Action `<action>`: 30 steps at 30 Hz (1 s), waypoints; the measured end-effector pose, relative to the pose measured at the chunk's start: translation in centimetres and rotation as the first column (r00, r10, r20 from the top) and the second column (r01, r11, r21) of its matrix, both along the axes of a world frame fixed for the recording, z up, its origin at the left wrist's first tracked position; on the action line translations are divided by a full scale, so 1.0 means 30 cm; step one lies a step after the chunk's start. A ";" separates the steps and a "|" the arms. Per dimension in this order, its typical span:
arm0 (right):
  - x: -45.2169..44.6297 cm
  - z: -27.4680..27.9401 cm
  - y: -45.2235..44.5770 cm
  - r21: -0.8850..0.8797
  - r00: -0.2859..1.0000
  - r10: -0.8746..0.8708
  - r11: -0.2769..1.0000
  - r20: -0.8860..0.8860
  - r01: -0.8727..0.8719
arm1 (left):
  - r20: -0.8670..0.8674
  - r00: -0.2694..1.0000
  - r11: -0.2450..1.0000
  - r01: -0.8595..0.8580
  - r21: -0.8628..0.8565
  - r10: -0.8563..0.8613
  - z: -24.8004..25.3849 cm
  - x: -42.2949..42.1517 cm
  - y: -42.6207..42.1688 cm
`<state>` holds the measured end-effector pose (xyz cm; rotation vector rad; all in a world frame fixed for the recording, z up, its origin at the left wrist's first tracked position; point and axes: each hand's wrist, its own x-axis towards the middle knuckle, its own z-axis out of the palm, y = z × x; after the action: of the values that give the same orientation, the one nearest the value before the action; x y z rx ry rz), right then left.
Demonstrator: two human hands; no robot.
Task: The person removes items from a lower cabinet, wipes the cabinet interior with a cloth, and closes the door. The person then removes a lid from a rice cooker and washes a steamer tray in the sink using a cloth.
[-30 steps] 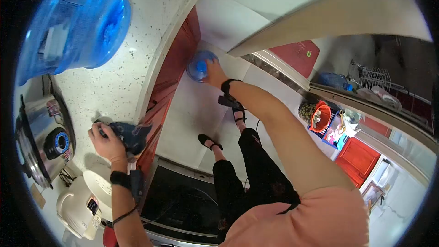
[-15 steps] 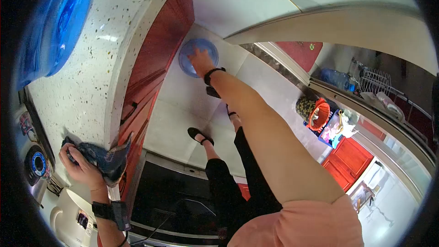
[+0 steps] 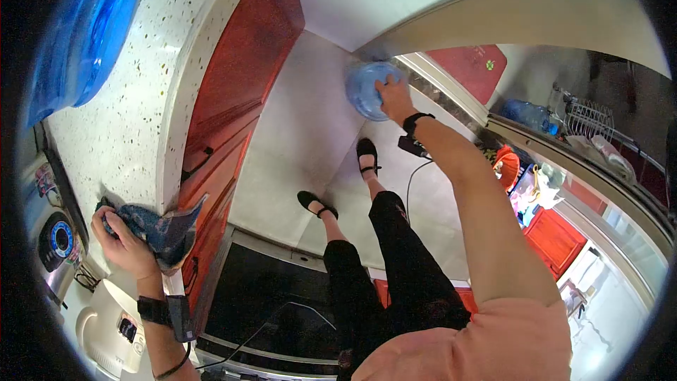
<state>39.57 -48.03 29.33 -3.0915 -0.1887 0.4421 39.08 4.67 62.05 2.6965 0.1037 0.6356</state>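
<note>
Down near the floor, at the upper middle, my right hand (image 3: 397, 99) grips the top of a round, clear blue water bottle (image 3: 368, 92), which is a little blurred. The bottle is beside the door track at the floor's edge. My left hand (image 3: 125, 245) is closed on a dark blue-grey cloth (image 3: 163, 231) at the edge of the speckled white counter (image 3: 137, 127). Part of the cloth hangs over the counter's edge. Another large blue water bottle (image 3: 88, 35) lies on the counter at the upper left.
Red cabinet doors (image 3: 236, 85) run below the counter. A cooker (image 3: 56, 243) and a cream appliance (image 3: 106, 331) are at the lower left. An orange bin (image 3: 506, 168) and a dish rack (image 3: 591, 120) are at the right. A black cable hangs near my right wrist.
My right hand and the floor bottle have moved right, away from the red cabinet toward the door track. My fingers have closed on the bottle's top. My left hand stays on the cloth.
</note>
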 end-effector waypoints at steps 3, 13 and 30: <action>-0.021 0.035 -0.028 -0.098 0.999 -0.032 0.995 -0.045 0.027 | 0.012 1.000 1.000 0.021 0.016 -0.021 0.006 -0.004 -0.004; -0.017 -0.002 0.073 -0.191 0.978 -0.164 0.964 0.127 0.187 | -0.004 1.000 1.000 0.005 0.012 -0.005 0.008 -0.004 0.009; -0.025 0.533 0.995 0.950 0.954 -0.143 0.213 0.263 -0.229 | 0.055 0.998 0.997 0.032 0.069 -0.036 0.044 0.021 -0.013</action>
<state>38.83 -18.19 45.32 -1.7781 -0.3775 -0.1762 39.72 4.26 63.38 2.7363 0.0220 0.7164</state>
